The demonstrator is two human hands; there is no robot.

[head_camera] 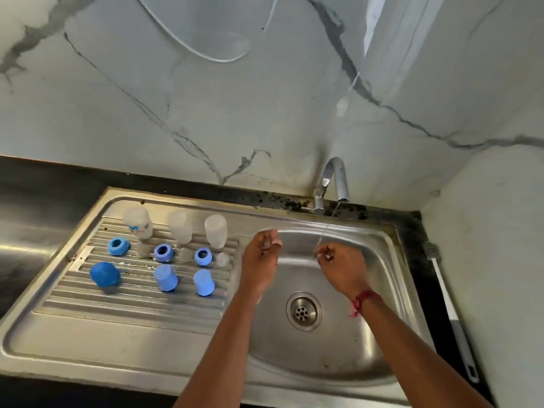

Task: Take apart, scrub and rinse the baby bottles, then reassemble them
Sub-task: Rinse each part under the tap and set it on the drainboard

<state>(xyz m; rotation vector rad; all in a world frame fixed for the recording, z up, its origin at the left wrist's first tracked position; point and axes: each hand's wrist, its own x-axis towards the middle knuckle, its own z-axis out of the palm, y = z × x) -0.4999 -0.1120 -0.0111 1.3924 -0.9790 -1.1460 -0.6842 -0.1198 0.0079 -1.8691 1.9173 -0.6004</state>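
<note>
Water [326, 228] runs in a thin stream from the faucet [332, 178] into the steel sink [338, 357], and both hands hang over the basin, apart from each other. Left hand [262, 256] sits at the basin's left rim with its fingers curled in toward the palm, nothing visible in them. Right hand [343, 267] is under the stream with fingertips bent; it may be pinching something small, but I cannot tell, as that spot is blurred. A red thread [363, 300] circles the right wrist, and the drain [303, 311] lies between the two forearms. On the ribbed drainboard [73, 293] to the left the bottles lie taken apart in three rows: three clear bottle bodies [180, 226] stand mouth down at the back, then three blue rings [164, 252], each with a clear nipple [185, 254] just to its right, and three blue caps [166, 277] nearest the front. None of these parts touches either hand. A long-handled brush [450, 313] lies on the dark desk [412, 231] to the right of the sink, along the wall
</note>
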